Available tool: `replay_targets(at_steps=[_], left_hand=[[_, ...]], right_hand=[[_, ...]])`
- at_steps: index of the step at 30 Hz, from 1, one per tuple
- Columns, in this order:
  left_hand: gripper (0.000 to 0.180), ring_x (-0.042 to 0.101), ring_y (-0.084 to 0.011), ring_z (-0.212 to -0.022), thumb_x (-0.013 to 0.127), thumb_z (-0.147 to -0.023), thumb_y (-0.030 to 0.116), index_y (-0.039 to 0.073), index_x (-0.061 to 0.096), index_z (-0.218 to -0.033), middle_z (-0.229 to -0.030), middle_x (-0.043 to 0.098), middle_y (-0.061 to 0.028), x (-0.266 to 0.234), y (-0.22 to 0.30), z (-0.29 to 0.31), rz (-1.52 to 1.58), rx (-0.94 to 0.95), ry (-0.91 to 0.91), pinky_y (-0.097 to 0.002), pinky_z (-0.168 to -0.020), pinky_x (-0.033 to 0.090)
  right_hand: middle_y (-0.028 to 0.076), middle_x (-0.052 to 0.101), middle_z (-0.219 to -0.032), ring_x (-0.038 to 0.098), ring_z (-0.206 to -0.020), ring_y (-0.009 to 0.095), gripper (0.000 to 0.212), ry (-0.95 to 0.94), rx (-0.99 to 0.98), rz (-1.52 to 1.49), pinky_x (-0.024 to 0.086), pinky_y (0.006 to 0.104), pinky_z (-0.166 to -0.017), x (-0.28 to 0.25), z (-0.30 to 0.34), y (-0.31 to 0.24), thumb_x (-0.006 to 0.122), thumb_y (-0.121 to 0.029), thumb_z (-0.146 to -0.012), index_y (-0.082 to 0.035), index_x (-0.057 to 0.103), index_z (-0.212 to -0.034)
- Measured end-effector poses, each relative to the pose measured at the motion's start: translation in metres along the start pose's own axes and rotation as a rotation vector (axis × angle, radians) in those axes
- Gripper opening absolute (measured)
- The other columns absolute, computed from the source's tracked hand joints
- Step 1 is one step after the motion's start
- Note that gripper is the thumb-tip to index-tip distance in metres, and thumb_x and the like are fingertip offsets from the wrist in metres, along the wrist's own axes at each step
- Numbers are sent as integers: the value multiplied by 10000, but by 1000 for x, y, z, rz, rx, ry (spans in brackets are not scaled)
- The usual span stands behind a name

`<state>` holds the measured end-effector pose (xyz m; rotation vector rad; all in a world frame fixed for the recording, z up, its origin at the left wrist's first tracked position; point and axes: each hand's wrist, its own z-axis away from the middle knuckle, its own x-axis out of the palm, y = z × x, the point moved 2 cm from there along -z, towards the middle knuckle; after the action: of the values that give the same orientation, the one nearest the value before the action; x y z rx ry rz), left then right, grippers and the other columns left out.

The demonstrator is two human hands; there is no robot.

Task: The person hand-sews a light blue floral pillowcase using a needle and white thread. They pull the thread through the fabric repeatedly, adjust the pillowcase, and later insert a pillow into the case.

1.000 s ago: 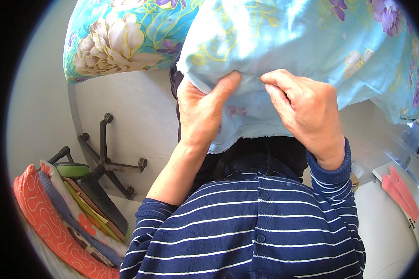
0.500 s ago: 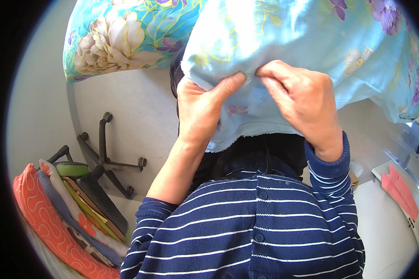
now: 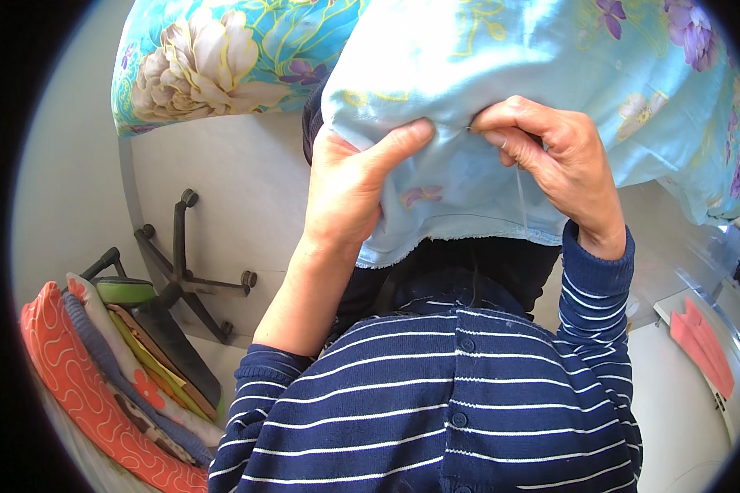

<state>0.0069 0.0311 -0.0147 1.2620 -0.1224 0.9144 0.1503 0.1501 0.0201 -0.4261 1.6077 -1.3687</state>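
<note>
A light blue floral cloth (image 3: 436, 177) lies across my lap and spreads forward. My left hand (image 3: 349, 177) grips a fold of it, thumb on top and the fingers underneath, hidden by the fabric. Just right of that thumb, my right hand (image 3: 551, 152) pinches what looks like a sewing needle (image 3: 469, 129), very small between thumb and forefinger. A white thread (image 3: 521, 197) hangs below the right fingers toward the cloth's frayed near edge. A short gap separates the right fingertips from the left thumb.
At far left, brighter turquoise floral fabric (image 3: 197, 70) bulges over the pale floor. A black wheeled chair base (image 3: 181, 275) stands at left, beside a stack of folded cloths and cushions (image 3: 99, 394). A pink piece (image 3: 699, 345) lies on a white surface at right.
My right hand has drawn back slightly to the right, away from the left thumb. The white thread beneath it now shows. My left hand keeps its hold on the cloth.
</note>
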Motion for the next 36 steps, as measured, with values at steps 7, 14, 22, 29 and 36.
replay_targets(at_steps=[7, 14, 22, 29, 36], left_hand=[[309, 603, -140, -892, 669, -796, 31, -10, 585, -1091, -999, 636, -72, -3, -1, -1, -55, -27, 3, -281, -775, 492], [318, 615, -146, -847, 680, -789, 50, -7, 586, -1087, -949, 638, -72, -1, 1, -2, -22, -98, -22, -295, -627, 542], [351, 611, -145, -855, 701, -771, 44, -10, 587, -1098, -964, 640, -68, -2, -1, -6, 7, -128, -75, -286, -708, 519], [337, 606, -141, -865, 686, -772, 14, -17, 588, -1094, -970, 642, -73, 1, 2, -5, -27, -88, -62, -284, -760, 498], [335, 608, -142, -882, 700, -769, 32, -11, 595, -1084, -983, 643, -71, 0, -3, -3, -11, -26, -73, -282, -777, 496]], right_hand=[[29, 557, -696, 502, -575, 107, 84, -34, 12, -55, 422, 225, -544, -1, -1, 1, 591, 2, -816, -14, 613, -895], [19, 569, -739, 508, -597, 105, 76, -121, -41, -112, 431, 225, -558, -3, -5, 6, 571, -4, -847, 6, 606, -914], [15, 568, -715, 524, -601, 101, 75, -101, -26, -62, 437, 222, -558, -1, -4, 4, 574, -46, -865, -16, 617, -918], [68, 616, -757, 604, -648, 166, 131, 50, -62, 88, 463, 260, -575, 15, -2, 0, 599, 5, -820, -34, 564, -941], [79, 568, -770, 586, -693, 270, 292, 109, -396, 504, 472, 362, -588, 29, -1, -25, 578, 24, -749, -93, 521, -1011]])
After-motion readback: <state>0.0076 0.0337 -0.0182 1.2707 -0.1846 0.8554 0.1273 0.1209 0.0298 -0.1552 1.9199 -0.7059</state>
